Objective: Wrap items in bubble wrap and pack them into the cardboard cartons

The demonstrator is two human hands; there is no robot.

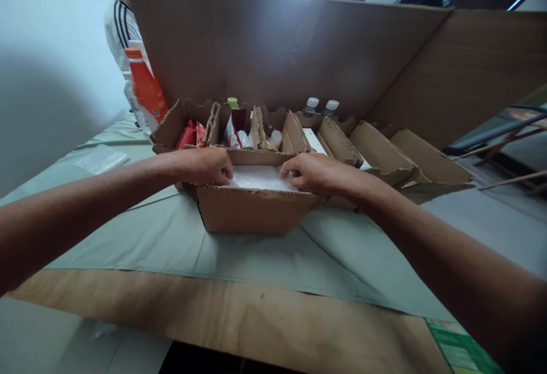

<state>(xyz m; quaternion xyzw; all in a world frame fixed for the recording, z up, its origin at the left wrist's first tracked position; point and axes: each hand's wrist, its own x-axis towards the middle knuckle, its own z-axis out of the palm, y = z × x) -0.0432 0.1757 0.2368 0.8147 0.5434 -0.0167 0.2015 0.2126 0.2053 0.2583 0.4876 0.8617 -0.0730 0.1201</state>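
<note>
A brown cardboard box (256, 210) stands open on the cloth in front of me. Inside it lies a whitish sheet of bubble wrap (255, 178), and whatever is beneath that is hidden. My left hand (212, 166) reaches over the box's left side, its fingers curled down on the left end of the wrap. At the opposite end my right hand (308, 172) grips the wrap with bent fingers, the thumb side facing inward. Both sets of fingertips are partly hidden.
Behind the box runs a row of open cardboard bins (294, 129) holding red packets (192, 134), bottles and other goods. An orange bottle (146, 86) stands at the left, near a person's striped sleeve (122, 23). A flat clear plastic piece (101, 159) lies on the cloth. Tall cardboard (290, 49) closes the back.
</note>
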